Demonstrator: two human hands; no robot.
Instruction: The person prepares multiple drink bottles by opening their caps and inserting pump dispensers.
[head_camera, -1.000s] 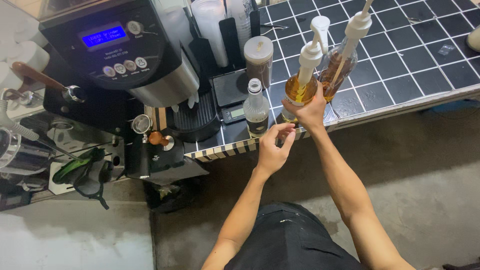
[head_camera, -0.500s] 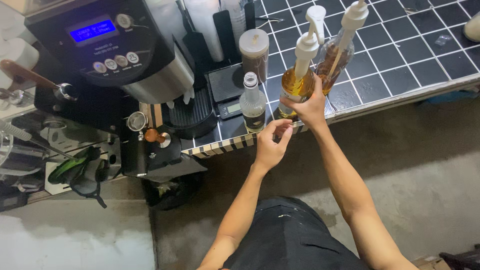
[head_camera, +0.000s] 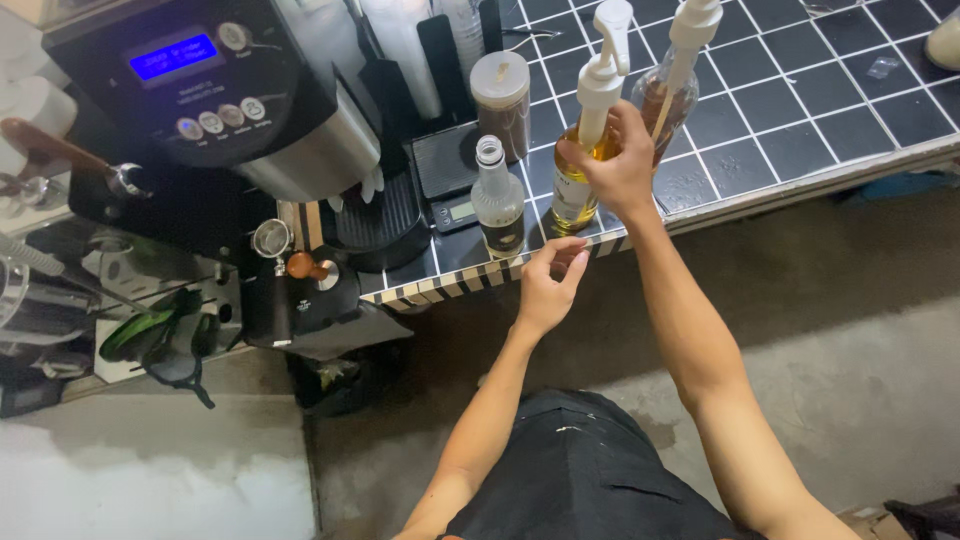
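The right hand (head_camera: 622, 165) is clamped around the amber pump bottle (head_camera: 578, 170), which stands on the tiled counter (head_camera: 790, 110) near its front edge. The left hand (head_camera: 547, 290), fingers loosely curled and empty, hovers beside the small clear bottle (head_camera: 498, 205). Bottle handling is in progress; any transfer requires a steady lift.

Two glass syrup bottles with white pump tops, right of the black coffee grinder: one of pale golden syrup (head_camera: 578, 170), one of darker amber syrup (head_camera: 662, 105) just behind it. One small clear glass bottle, uncapped (head_camera: 498, 200), between the grinder and the pump bottles. One lidded plastic cup of brown powder (head_camera: 502, 100) behind that small bottle. One black digital scale (head_camera: 447, 170) just right of the grinder. One black coffee grinder with a blue lit screen (head_camera: 200, 90). Four round buttons in a row below that screen. One wooden-knobbed tamper (head_camera: 305, 268) in front of the grinder. Two hands: left hand (head_camera: 548, 290), right hand (head_camera: 612, 165). One black-tiled counter (head_camera: 800, 110).
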